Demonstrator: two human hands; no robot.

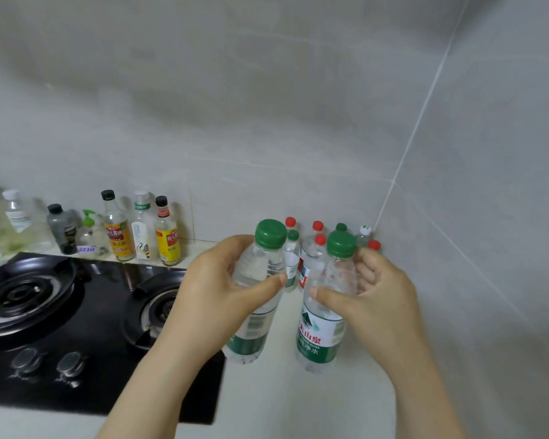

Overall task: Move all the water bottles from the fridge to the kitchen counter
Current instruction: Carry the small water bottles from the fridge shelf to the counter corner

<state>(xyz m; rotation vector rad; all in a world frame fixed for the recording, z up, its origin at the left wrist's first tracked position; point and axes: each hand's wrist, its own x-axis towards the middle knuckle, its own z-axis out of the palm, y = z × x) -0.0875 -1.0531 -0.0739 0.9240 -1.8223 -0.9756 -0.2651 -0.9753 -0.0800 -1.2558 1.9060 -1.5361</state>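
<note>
Counter (282, 403), hob (102, 327), tiles (298, 122); L fingers (267, 285) round L bottle (254, 331), R fingers (330, 294) round R bottle (320, 337).

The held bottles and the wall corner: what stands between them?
In the head view, a group of upright water bottles with red, green and white caps stands on the counter there.

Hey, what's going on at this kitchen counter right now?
A person is holding two water bottles low over the white counter, next to the gas stove. The left hand grips a tilted green-capped bottle, and the right hand grips a second green-capped bottle. Behind them, a group of bottles with red and green caps stands in the tiled corner.
</note>
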